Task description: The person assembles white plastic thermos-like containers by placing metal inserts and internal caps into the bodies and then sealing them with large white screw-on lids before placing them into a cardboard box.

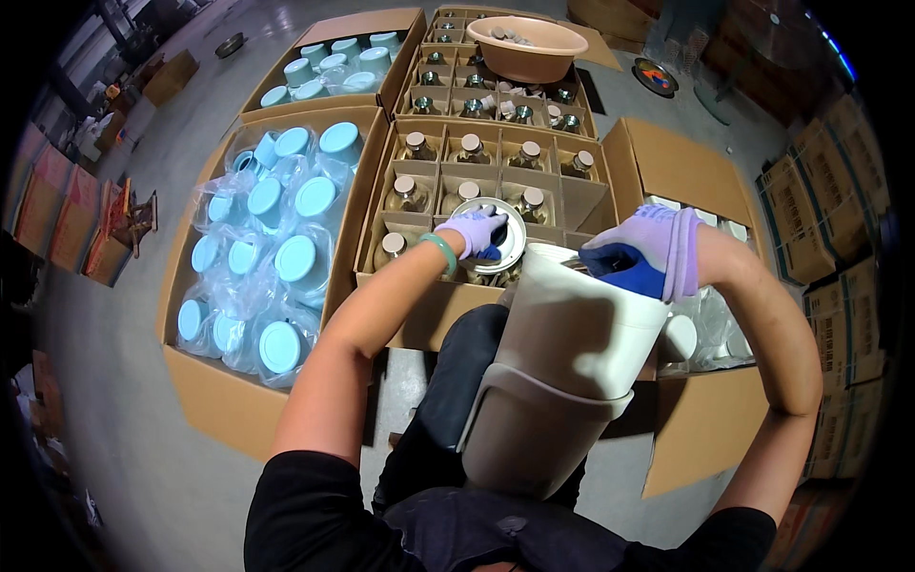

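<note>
A tall white cylindrical container (591, 329), with a greyish lower part and a band, leans tilted between my knees. My right hand (634, 253), in a lilac and blue glove, is closed at its mouth, its fingers curled down inside the rim; what they hold is hidden. My left hand (477, 234), gloved alike and with a green bangle on the wrist, grips a round white lid (515, 250) with a dark middle. That lid is over a divided carton (431, 329) of clear glass bottles with pale caps, such as this bottle (471, 149).
To the left, a carton (229, 405) holds light-blue lidded jars (282, 347) in plastic bags; a similar carton (405, 62) lies behind. A peach basin (529, 59) rests on the far bottle carton. At right are an open carton (705, 410) with white-lidded items and stacked boxes (810, 205).
</note>
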Motion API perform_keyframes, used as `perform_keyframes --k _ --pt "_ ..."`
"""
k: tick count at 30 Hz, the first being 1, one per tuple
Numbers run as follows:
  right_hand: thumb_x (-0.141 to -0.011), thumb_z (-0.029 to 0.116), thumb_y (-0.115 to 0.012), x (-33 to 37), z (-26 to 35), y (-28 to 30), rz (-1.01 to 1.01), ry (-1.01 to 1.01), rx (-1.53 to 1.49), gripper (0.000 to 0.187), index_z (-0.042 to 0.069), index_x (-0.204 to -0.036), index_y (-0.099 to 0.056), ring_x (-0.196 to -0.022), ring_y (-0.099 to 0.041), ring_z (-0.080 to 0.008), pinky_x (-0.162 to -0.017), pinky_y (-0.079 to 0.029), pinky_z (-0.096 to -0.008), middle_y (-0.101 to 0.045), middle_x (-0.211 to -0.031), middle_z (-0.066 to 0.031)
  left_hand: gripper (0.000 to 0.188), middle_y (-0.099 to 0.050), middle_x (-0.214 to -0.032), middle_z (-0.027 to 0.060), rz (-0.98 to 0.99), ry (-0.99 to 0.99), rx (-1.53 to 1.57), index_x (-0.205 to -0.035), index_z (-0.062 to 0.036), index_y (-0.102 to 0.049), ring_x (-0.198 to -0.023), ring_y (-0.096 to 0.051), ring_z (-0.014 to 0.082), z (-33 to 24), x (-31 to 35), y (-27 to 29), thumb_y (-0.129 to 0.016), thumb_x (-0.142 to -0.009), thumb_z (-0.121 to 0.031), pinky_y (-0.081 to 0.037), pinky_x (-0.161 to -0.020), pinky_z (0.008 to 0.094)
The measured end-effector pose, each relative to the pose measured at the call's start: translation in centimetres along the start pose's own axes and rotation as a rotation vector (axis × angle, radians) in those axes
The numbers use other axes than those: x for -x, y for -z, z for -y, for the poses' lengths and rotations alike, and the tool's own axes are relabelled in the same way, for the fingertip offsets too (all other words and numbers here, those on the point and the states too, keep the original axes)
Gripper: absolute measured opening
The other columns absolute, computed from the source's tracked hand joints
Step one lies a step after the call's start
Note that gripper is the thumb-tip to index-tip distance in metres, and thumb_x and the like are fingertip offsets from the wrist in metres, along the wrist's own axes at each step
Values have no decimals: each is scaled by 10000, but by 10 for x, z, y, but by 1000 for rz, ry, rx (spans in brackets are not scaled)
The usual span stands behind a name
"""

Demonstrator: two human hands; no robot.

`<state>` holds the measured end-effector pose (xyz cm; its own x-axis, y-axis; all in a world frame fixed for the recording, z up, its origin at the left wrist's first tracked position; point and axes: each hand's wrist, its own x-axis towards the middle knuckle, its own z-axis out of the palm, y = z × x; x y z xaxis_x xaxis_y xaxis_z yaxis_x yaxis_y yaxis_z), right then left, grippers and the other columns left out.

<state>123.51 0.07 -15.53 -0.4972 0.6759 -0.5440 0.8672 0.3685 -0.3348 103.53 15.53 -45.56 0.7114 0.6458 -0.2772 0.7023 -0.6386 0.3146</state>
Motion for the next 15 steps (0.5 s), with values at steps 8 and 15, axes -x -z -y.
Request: perform_keyframes --k 8,15 --pt "-841 95 -751 -7 -50 -26 158 213 -496 723 62 -1484 -423 -1233 -527 -161 -1052 -455 -363 -538 -1429 -94 679 -489 -1364 275 -15 104 -62 -1372 -182 -552 -1203 -545 432 -4 -9 26 -775 -739 -287 -453 -1026 454" --pt "-836 124 -707 1 -2 7 -853 521 268 641 52 -1432 -481 -1346 -473 -323 -1100 -381 -424 -459 -1482 -189 626 -634 -1238 75 -284 -280 1453 -1397 -2 -503 -1107 -608 158 -68 124 164 -738 -846 -185 -508 -942 312"
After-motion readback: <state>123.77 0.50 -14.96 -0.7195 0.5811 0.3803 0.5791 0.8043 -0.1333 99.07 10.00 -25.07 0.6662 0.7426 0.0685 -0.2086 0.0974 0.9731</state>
